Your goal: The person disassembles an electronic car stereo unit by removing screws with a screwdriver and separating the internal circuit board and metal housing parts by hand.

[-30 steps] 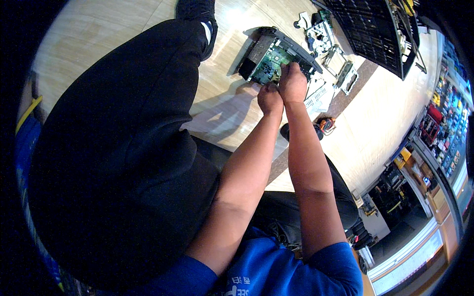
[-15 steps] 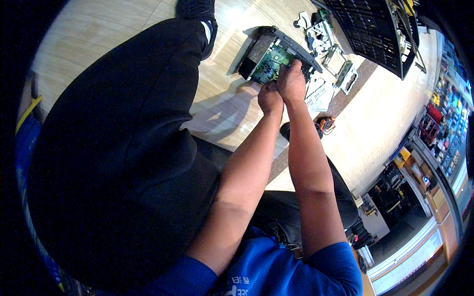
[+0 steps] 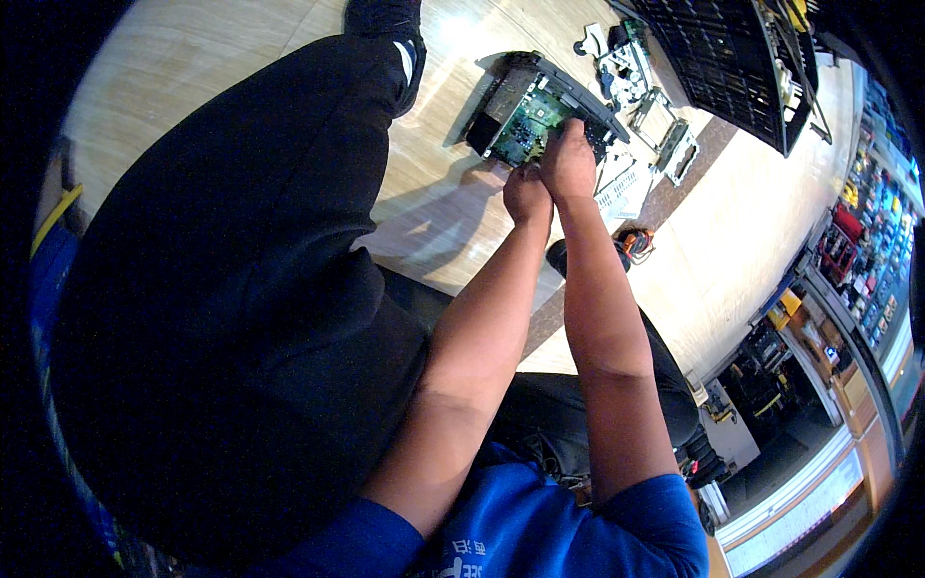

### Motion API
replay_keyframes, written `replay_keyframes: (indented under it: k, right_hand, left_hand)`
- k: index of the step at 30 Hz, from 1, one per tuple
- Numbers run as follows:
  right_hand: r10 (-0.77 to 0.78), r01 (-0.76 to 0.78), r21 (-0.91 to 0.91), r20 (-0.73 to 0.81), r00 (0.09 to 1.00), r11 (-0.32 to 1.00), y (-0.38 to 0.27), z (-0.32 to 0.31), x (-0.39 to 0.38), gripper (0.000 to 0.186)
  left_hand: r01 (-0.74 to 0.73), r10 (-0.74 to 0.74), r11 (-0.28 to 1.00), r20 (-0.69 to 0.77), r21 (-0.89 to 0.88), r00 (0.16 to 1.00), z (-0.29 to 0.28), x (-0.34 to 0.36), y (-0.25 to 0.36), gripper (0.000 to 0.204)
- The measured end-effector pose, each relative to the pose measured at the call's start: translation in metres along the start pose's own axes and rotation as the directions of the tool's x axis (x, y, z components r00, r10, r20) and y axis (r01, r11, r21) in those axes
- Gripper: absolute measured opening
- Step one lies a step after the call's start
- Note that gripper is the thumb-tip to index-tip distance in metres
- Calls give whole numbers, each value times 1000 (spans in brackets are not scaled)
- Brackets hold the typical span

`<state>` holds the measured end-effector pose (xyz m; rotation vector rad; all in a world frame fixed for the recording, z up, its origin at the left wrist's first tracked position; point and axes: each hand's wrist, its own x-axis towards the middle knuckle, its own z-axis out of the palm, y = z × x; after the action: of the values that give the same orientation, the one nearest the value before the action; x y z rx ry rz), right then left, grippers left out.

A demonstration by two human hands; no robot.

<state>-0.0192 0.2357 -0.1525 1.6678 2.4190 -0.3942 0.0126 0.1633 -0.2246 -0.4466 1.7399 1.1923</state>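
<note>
An opened dark electronic device (image 3: 501, 118) lies on the floor in front of me, its green circuit board (image 3: 540, 114) exposed. My left hand (image 3: 526, 196) is closed at the near edge of the device; its fingertips are hidden. Just to its right, and partly overlapping it, my right hand (image 3: 570, 166) is closed over the near right part of the board, thumb uppermost. Whatever either hand grips is covered by the fingers. My two wrists almost touch each other.
Several loose white and metal frame parts (image 3: 631, 82) lie right of the device. A white slotted panel (image 3: 621, 190) is beside my right hand. Farther off stands a black slatted crate (image 3: 718, 58). Orange-and-black cable or tool (image 3: 636, 243) rests near my right forearm. My black-trousered leg fills the left.
My right hand has shifted very slightly at the board. The device, my left hand and the loose parts look unmoved.
</note>
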Motion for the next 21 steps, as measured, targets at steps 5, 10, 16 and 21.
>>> replay_keyframes:
  k: [5,10,16,21]
  right_hand:
    - [78,-75,-23,151,985,997,-13,-9,0,26]
    - [87,-83,-49,85,993,995,-7,-6,1,26]
    - [129,-126,-30,137,982,992,4,-6,0,27]
    - [54,-57,44,67,996,997,-7,-1,1,30]
  left_hand:
    - [-56,55,998,-5,-37,998,-4,6,-3,35]
    - [-67,68,997,-38,26,997,0,2,-1,34]
    - [-55,52,991,30,123,998,-1,-10,11,34]
    - [-56,57,998,-44,29,997,-5,3,1,34]
